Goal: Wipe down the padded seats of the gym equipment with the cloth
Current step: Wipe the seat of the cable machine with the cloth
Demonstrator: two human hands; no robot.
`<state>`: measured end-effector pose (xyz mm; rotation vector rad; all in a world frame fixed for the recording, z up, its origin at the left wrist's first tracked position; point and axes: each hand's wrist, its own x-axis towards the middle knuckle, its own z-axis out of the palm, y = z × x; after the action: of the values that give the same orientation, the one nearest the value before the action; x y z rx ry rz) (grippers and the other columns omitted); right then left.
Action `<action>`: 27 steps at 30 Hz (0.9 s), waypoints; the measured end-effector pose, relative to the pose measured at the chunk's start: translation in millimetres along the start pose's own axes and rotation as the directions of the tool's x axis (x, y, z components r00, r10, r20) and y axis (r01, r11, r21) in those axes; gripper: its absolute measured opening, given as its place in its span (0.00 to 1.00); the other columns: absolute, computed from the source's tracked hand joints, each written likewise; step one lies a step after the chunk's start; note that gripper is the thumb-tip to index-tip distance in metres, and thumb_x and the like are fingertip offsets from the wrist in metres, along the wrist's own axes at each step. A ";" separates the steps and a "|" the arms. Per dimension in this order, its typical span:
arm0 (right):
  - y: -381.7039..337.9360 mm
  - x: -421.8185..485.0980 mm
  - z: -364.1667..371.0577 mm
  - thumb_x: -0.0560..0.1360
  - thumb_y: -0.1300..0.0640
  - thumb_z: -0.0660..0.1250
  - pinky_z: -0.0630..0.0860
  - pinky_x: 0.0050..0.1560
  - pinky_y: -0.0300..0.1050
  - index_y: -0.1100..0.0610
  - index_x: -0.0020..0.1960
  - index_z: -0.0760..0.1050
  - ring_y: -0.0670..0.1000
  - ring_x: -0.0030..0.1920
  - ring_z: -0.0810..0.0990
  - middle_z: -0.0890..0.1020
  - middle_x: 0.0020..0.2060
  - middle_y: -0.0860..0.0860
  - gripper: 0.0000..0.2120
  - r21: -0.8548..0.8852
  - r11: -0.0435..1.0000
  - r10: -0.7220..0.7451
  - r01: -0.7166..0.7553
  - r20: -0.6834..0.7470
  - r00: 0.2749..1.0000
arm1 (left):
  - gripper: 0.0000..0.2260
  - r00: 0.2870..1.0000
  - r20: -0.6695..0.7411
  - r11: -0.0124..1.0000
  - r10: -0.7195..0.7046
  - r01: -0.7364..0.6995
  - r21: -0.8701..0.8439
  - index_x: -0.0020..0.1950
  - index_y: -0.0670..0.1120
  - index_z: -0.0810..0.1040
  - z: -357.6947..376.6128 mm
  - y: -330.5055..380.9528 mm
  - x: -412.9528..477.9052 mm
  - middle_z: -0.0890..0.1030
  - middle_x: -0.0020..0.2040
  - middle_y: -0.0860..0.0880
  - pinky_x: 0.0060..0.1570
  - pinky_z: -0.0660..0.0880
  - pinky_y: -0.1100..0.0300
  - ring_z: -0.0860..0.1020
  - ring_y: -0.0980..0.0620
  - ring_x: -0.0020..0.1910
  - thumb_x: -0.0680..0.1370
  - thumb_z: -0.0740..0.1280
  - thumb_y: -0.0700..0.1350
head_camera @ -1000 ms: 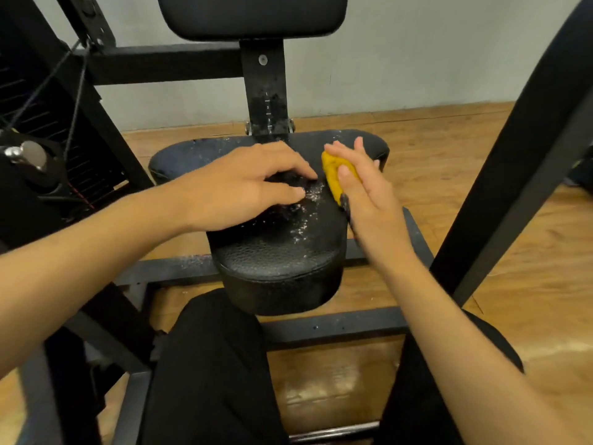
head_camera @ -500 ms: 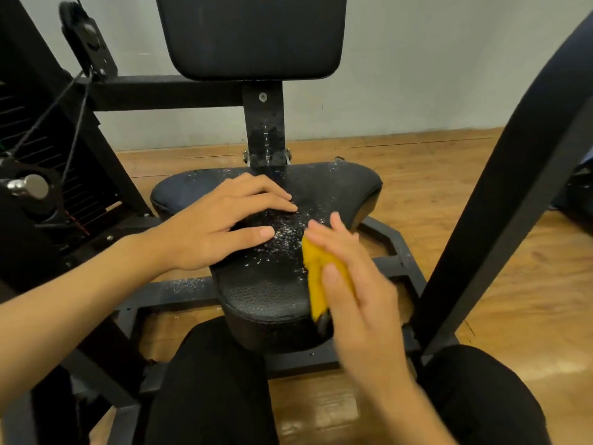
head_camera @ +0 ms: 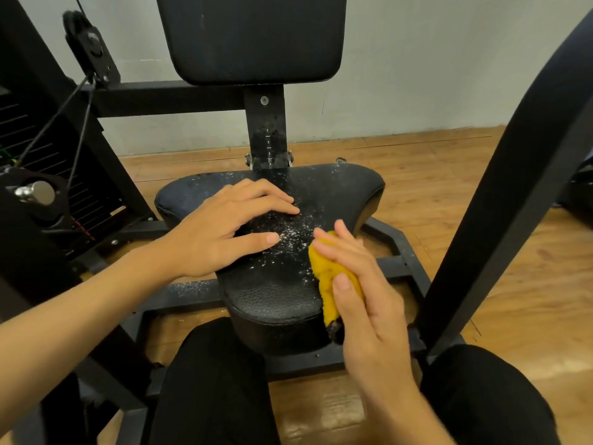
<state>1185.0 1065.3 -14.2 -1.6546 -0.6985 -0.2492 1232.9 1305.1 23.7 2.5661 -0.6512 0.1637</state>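
As the padded seat (head_camera: 276, 293) fills frame centre, we log the wipe as partly done; back pad (head_camera: 250, 36) at top centre looks untouched, by our judgement; left hand (head_camera: 224, 229) lies flat, fingers spread, on the seat's left half; right hand (head_camera: 362, 290) grips the yellow cloth (head_camera: 327, 281) against the seat's right edge; white specks (head_camera: 288, 232) between the hands are left to clear.

left hand (head_camera: 221, 232) lies on the seat (head_camera: 276, 297), cloth (head_camera: 330, 284) to its right, backrest (head_camera: 250, 36) behind.
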 end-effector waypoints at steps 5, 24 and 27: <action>58.5 72.0 -19.5 0.83 0.55 0.56 0.43 0.80 0.54 0.48 0.65 0.76 0.42 0.76 0.63 0.76 0.67 0.39 0.15 -0.110 0.990 0.093 -0.088 0.045 0.995 | 0.22 1.000 -0.011 1.000 0.004 -0.004 0.007 0.71 0.53 0.76 0.0 1.8 1.6 0.74 0.69 0.56 0.66 0.65 0.39 0.71 0.51 0.69 0.81 0.57 0.60; -14.5 22.6 -5.0 0.81 0.56 0.59 0.56 0.78 0.53 0.53 0.62 0.79 0.45 0.71 0.72 0.81 0.62 0.43 0.14 -0.212 0.977 0.018 0.007 0.114 0.993 | 0.22 0.999 -0.020 0.999 0.027 -0.026 0.038 0.70 0.55 0.76 0.0 -8.6 3.7 0.74 0.67 0.58 0.61 0.67 0.42 0.72 0.53 0.65 0.81 0.56 0.60; -16.9 13.7 4.4 0.81 0.58 0.61 0.60 0.77 0.53 0.53 0.62 0.79 0.45 0.70 0.73 0.80 0.62 0.44 0.12 -0.288 0.957 -0.022 0.027 0.022 1.000 | 0.22 0.999 -0.031 1.000 0.012 -0.011 0.027 0.70 0.55 0.76 0.9 -9.2 3.2 0.74 0.67 0.59 0.62 0.67 0.43 0.71 0.54 0.65 0.81 0.55 0.61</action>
<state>1185.2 1074.6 6.0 -1.9288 -0.7229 -0.3679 1240.0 1310.5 19.7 2.5810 -0.6564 0.2169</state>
